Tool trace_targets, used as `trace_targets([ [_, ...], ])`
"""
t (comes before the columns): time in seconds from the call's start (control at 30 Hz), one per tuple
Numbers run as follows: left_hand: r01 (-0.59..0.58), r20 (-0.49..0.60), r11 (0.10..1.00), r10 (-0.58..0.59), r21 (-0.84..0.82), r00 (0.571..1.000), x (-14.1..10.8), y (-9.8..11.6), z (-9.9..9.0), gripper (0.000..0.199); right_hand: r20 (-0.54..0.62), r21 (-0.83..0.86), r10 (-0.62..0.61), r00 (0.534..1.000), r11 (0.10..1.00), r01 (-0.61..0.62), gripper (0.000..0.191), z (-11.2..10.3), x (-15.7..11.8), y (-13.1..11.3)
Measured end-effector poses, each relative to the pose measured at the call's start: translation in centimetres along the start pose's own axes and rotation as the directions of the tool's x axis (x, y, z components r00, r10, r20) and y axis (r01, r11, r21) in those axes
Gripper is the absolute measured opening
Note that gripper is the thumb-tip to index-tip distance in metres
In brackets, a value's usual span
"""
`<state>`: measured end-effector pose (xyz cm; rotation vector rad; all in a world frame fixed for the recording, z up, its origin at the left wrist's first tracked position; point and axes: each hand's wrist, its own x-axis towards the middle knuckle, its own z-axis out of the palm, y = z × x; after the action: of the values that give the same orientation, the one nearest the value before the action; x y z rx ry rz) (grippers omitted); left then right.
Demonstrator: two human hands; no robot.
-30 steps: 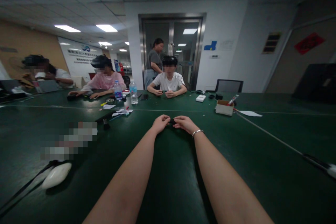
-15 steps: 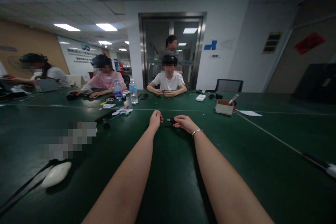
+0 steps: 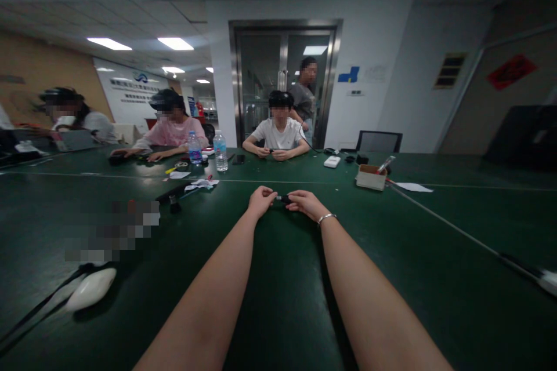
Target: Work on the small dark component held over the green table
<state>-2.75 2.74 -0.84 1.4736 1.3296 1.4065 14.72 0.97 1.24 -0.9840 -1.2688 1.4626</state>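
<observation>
A small black USB stick (image 3: 285, 199) with a silver metal plug lies level between my two hands, just above the green table. My right hand (image 3: 307, 204), with a silver bracelet at the wrist, pinches its black end between thumb and fingers. From the other side my left hand (image 3: 262, 202) brings thumb and forefinger together on the metal end. The fingertips cover part of the plug, so its very tip is hidden.
On the green table (image 3: 287, 301) lies a white rounded object (image 3: 92, 290) with black straps at left. Water bottles (image 3: 221, 152), crumpled papers (image 3: 202, 184), a small box (image 3: 371, 177) and a white device (image 3: 332, 162) stand farther off. Several people sit around it; one stands behind.
My left hand has moved right and its thumb and forefinger have closed on the USB stick's metal end. My right hand stays in place. The standing person behind has moved right.
</observation>
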Motion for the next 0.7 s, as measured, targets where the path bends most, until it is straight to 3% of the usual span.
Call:
trace_targets([
  [0.17,0.018,0.177,0.994,-0.038,0.11,0.983,0.7,-0.96,0.07,0.039,-0.004,-0.002,-0.001,1.0,1.0,0.001,0.007,-0.04,0.1,0.08],
  [0.27,-0.039,0.203,0.989,0.01,0.141,0.979,0.48,-0.89,-0.17,0.03,-0.004,0.0,0.002,1.0,1.0,-0.002,0.008,-0.05,0.1,0.09],
  [0.43,-0.111,0.251,0.994,0.108,-0.005,0.962,-0.24,-0.08,-0.18,0.028,-0.003,-0.003,0.003,1.0,1.0,-0.003,0.006,-0.06,0.01,0.02],
  [0.6,-0.038,0.257,0.994,0.01,0.106,0.966,0.12,-0.34,0.07,0.034,-0.006,-0.014,0.006,1.0,1.0,-0.006,0.005,0.02,0.0,0.0],
  [0.7,-0.068,0.266,0.99,0.033,0.122,0.963,0.19,-0.55,0.03,0.031,-0.005,-0.026,0.01,1.0,1.0,-0.01,0.007,0.06,-0.01,0.0],
])
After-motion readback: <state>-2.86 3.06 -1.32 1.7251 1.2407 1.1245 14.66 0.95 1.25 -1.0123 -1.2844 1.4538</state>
